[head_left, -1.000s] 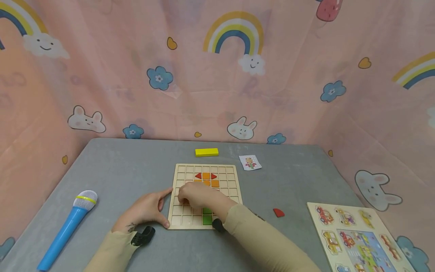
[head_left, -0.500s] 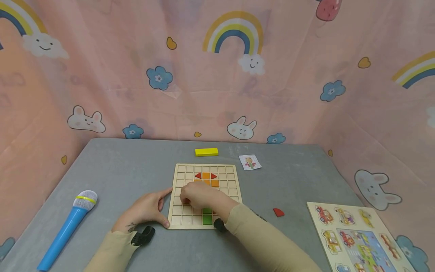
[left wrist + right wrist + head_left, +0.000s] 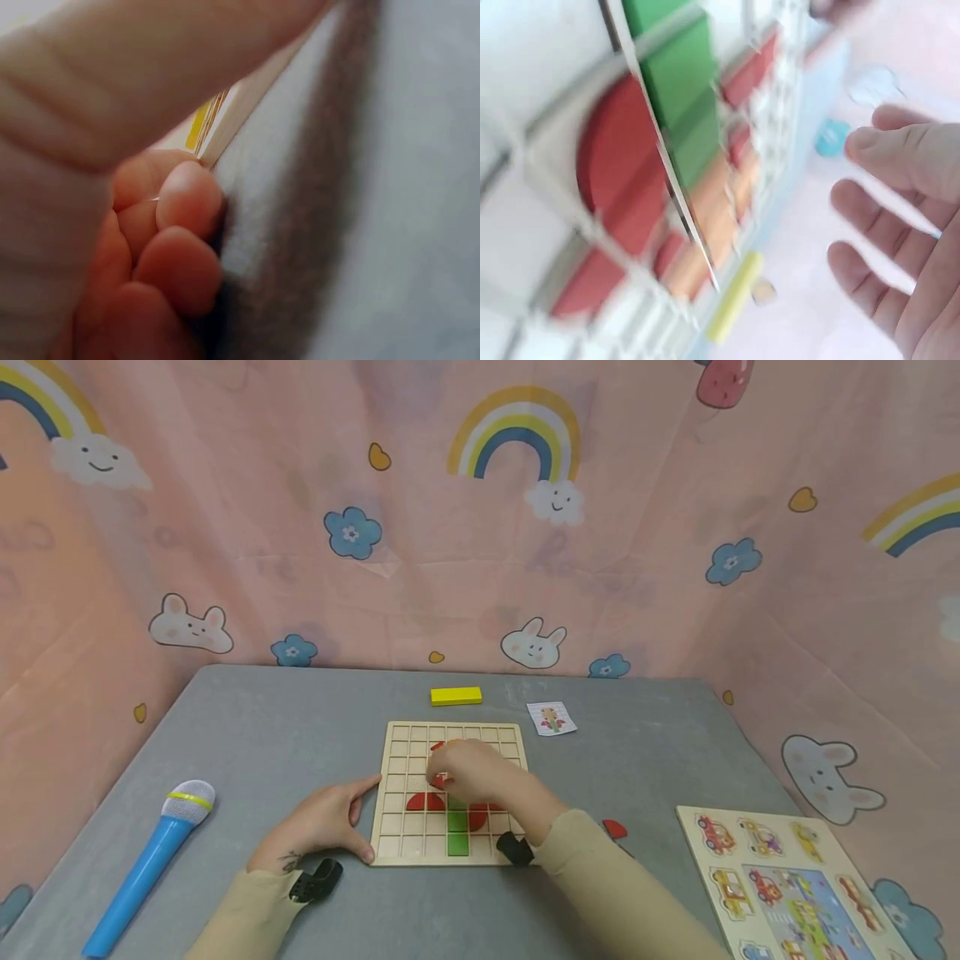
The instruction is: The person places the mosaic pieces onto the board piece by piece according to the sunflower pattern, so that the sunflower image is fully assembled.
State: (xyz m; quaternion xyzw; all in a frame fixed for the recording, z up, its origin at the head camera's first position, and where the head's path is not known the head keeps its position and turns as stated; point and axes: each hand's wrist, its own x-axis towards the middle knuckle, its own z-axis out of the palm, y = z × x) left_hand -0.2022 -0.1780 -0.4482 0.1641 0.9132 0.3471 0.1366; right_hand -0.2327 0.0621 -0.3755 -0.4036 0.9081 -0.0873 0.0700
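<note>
A wooden grid board lies on the table with green squares in a column and rounded red pieces on either side. Orange pieces show beyond the green ones in the right wrist view. My left hand rests at the board's left side, thumb at the near corner and index finger touching the edge; its other fingers are bent in the left wrist view. Above the board hovers my right hand, hiding most of the orange pieces. Its fingers are spread apart with nothing seen between them.
A yellow block and a flower picture card lie behind the board. One loose red piece is beside the right sleeve. A blue toy microphone lies left, a vehicle puzzle right.
My right hand has moved right and away from me across the board, uncovering the red pieces left of the green column. My left hand has stayed in place.
</note>
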